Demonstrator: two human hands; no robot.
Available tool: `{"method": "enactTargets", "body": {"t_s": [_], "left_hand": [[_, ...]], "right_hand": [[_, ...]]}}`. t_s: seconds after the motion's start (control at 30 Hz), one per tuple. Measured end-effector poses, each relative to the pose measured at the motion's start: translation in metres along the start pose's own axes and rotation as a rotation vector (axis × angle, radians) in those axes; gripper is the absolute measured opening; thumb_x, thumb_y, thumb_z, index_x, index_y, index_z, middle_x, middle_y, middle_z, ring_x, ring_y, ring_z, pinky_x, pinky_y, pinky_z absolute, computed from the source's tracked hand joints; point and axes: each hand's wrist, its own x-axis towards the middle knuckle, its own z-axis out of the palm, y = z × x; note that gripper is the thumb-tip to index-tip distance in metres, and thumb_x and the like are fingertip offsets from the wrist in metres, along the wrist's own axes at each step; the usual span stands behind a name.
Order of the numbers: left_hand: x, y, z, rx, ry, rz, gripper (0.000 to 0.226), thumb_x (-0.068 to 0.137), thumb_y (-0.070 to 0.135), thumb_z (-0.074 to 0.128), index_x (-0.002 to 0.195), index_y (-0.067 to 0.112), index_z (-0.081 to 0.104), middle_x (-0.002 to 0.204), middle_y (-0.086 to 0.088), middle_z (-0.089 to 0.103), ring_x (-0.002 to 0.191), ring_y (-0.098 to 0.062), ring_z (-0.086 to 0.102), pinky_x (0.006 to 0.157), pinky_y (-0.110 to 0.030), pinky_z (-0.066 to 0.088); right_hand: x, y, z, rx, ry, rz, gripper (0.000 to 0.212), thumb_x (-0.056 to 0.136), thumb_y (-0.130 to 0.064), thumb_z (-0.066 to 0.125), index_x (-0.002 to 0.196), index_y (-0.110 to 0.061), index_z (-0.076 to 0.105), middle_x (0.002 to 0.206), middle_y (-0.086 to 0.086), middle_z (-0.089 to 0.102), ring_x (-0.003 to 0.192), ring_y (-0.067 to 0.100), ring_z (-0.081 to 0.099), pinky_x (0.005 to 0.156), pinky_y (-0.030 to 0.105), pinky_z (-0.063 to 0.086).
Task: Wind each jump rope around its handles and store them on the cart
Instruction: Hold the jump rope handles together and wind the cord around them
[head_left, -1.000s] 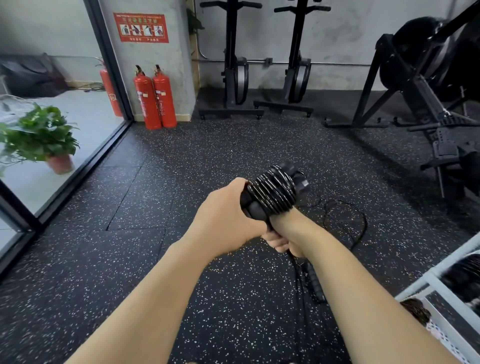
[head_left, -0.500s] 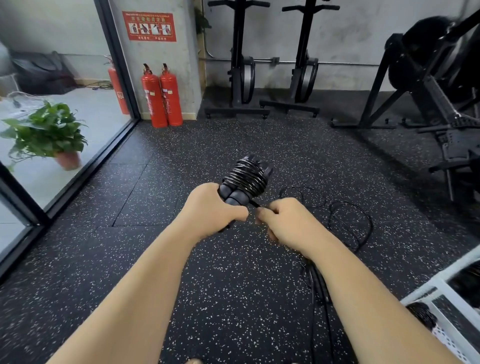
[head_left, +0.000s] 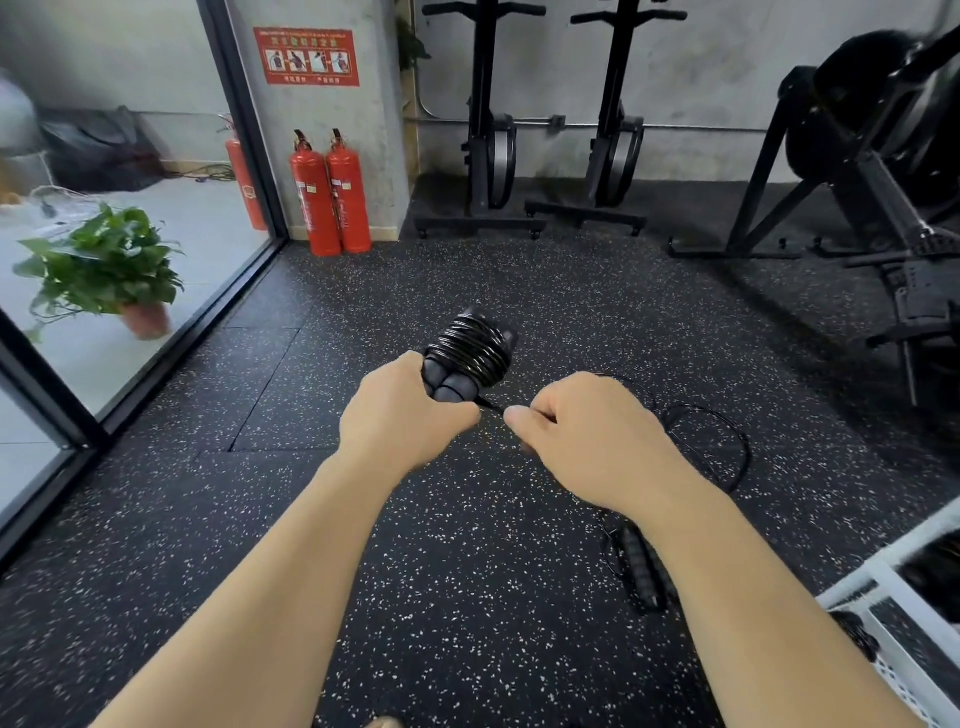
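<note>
My left hand (head_left: 405, 415) holds the black cord-wound handle bundle (head_left: 470, 348) ahead, and my right hand (head_left: 587, 436) pinches its tail just beside. A second black jump rope (head_left: 641, 566) lies on the speckled rubber floor (head_left: 467, 571), left of the white wire cart (head_left: 883, 577).

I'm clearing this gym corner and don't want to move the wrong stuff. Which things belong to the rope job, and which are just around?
Job: wound jump rope gripped by the left hand, its loose end pinched by the right hand; unwound jump rope on the floor; white cart.
Just around: fire extinguishers; potted plant; exercise machines; red sign.
</note>
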Motion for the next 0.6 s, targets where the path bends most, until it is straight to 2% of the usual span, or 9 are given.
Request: {"method": "enactTargets", "body": {"t_s": [0.1, 0.2, 0.3, 0.4, 0.5, 0.6], "left_hand": [[-0.010, 0.013, 0.007, 0.337, 0.068, 0.111, 0.035, 0.077, 0.043, 0.067, 0.090, 0.020, 0.044, 0.079, 0.006, 0.052, 0.073, -0.021, 0.054, 0.058, -0.030, 0.034], [-0.017, 0.021, 0.016, 0.540, 0.134, 0.306, 0.031, 0.082, 0.042, 0.061, 0.092, 0.021, 0.039, 0.075, 0.008, 0.046, 0.074, -0.023, 0.054, 0.054, -0.030, 0.028], [-0.022, 0.028, 0.019, 0.626, 0.102, 0.482, 0.031, 0.082, 0.043, 0.064, 0.104, 0.028, 0.048, 0.087, 0.008, 0.056, 0.082, -0.021, 0.062, 0.054, -0.030, 0.029], [-0.030, 0.035, 0.020, 0.693, 0.007, 0.633, 0.032, 0.085, 0.039, 0.062, 0.112, 0.030, 0.048, 0.084, 0.009, 0.043, 0.087, -0.020, 0.057, 0.058, -0.030, 0.032], [-0.035, 0.041, 0.019, 0.688, -0.072, 0.727, 0.038, 0.087, 0.038, 0.059, 0.119, 0.031, 0.042, 0.096, 0.009, 0.047, 0.098, -0.019, 0.053, 0.064, -0.031, 0.035], [-0.033, 0.040, 0.015, 0.686, -0.111, 0.773, 0.038, 0.086, 0.036, 0.059, 0.121, 0.030, 0.043, 0.101, 0.010, 0.051, 0.099, -0.018, 0.051, 0.070, -0.031, 0.037]], "right_hand": [[-0.005, -0.009, -0.003, -0.199, 0.097, -0.100, 0.049, 0.098, -0.045, 0.040, 0.058, -0.017, 0.035, 0.058, -0.004, 0.043, 0.055, 0.018, 0.041, 0.050, 0.030, 0.028], [-0.002, -0.007, -0.009, -0.297, 0.177, -0.148, 0.049, 0.099, -0.046, 0.035, 0.058, -0.019, 0.032, 0.062, -0.005, 0.042, 0.063, 0.022, 0.044, 0.055, 0.032, 0.026], [0.002, 0.003, -0.018, -0.326, 0.202, -0.150, 0.054, 0.099, -0.048, 0.034, 0.055, -0.017, 0.032, 0.058, -0.005, 0.039, 0.064, 0.021, 0.042, 0.056, 0.032, 0.027], [0.007, 0.014, -0.020, -0.362, 0.227, -0.185, 0.057, 0.100, -0.049, 0.034, 0.053, -0.017, 0.033, 0.056, -0.005, 0.037, 0.068, 0.020, 0.042, 0.060, 0.031, 0.028], [0.013, 0.027, -0.019, -0.398, 0.237, -0.166, 0.058, 0.100, -0.052, 0.032, 0.052, -0.018, 0.035, 0.057, -0.005, 0.039, 0.069, 0.019, 0.044, 0.058, 0.030, 0.025], [0.016, 0.034, -0.018, -0.412, 0.281, -0.159, 0.062, 0.098, -0.057, 0.032, 0.053, -0.017, 0.043, 0.056, -0.004, 0.041, 0.068, 0.020, 0.046, 0.055, 0.030, 0.023]]}}
